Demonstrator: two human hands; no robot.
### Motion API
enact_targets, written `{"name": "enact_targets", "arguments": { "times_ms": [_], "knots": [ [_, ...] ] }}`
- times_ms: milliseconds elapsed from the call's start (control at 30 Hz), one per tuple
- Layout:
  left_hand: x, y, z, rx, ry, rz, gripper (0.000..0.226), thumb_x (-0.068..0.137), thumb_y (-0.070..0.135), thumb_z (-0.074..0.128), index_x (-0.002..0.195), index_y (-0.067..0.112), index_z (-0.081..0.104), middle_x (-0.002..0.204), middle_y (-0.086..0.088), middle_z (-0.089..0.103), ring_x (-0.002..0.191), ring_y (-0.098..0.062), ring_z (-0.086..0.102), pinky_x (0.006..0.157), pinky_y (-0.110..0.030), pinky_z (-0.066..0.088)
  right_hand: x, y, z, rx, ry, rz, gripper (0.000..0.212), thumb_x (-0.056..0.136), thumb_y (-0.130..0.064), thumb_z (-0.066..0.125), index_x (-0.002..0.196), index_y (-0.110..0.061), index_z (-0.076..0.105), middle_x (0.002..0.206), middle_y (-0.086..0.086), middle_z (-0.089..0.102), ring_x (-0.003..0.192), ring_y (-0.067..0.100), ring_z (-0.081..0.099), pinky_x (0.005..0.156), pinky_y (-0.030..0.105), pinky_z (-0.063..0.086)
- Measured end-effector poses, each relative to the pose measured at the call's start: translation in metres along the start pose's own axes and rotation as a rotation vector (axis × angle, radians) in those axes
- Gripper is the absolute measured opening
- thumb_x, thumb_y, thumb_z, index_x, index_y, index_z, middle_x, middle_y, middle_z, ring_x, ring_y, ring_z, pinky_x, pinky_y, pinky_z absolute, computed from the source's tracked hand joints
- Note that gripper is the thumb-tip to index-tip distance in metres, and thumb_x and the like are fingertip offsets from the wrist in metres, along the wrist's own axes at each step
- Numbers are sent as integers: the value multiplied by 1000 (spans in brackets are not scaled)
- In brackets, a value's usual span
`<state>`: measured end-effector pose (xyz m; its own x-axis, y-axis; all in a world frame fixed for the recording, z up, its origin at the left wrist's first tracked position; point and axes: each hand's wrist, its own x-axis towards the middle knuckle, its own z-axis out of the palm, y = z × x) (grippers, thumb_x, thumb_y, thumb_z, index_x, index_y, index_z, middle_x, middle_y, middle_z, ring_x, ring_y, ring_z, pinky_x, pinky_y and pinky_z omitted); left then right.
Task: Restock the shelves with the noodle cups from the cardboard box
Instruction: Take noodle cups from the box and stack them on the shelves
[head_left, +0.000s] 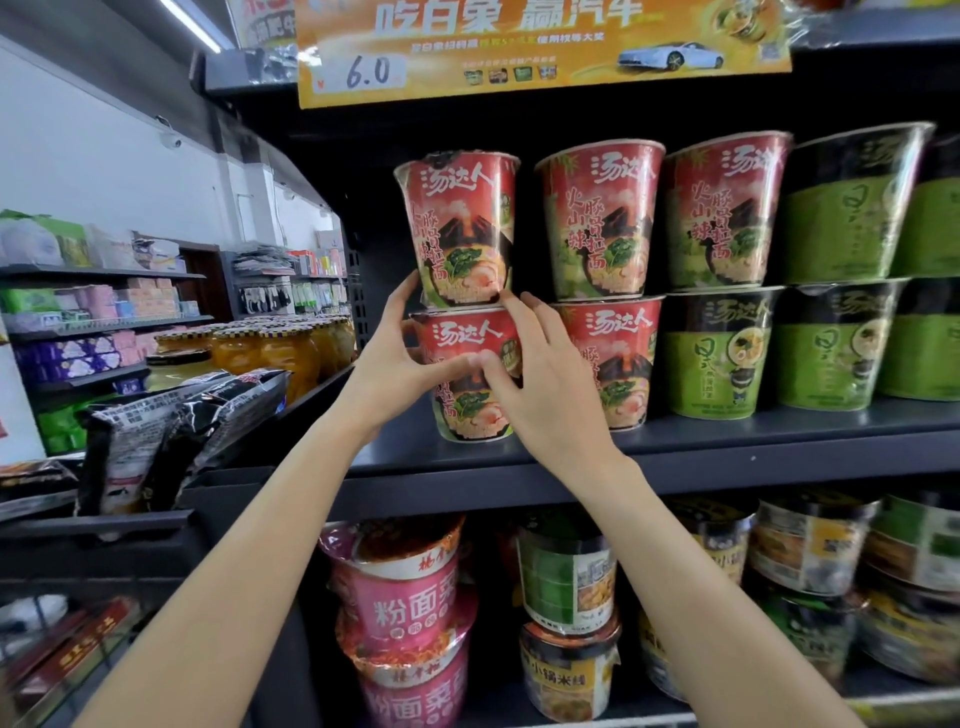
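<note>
Now, left hand (387, 353): fingers spread, steadying top cup (460, 228).
Right hand (540, 384): fingers straight, squaring lower cup (470, 374).

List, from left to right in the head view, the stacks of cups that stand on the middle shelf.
Red stack touched by both hands → second red stack → red cup on a green cup → stack of two green cups → green cups at the right edge.
</note>
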<state>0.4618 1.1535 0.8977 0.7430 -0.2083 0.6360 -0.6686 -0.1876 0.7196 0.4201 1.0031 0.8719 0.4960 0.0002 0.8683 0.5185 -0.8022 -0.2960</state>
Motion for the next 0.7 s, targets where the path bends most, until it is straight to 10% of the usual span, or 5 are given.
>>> {"name": "enact_targets", "arguments": {
  "times_ms": [500,700],
  "knots": [
    [-10,-4,9,96,74,-8,105,72,23,81,151,27,11,135,5,41,115,-3,48,92,-23,44,-9,1,-4,-68,118,15,51,95,-28,52,143,-15,37,142,3,41,122,18,48,84,30,51],
    [-59,19,35,131,349,243,45,87,23,66,128,24,47,116,15,56,109,2,52,95,-22,42,-51,10,-32,-163,421,-134,25,93,-16,55,116,-8,63,107,4,65,100,23,61,86,32,47]
  ]
}}
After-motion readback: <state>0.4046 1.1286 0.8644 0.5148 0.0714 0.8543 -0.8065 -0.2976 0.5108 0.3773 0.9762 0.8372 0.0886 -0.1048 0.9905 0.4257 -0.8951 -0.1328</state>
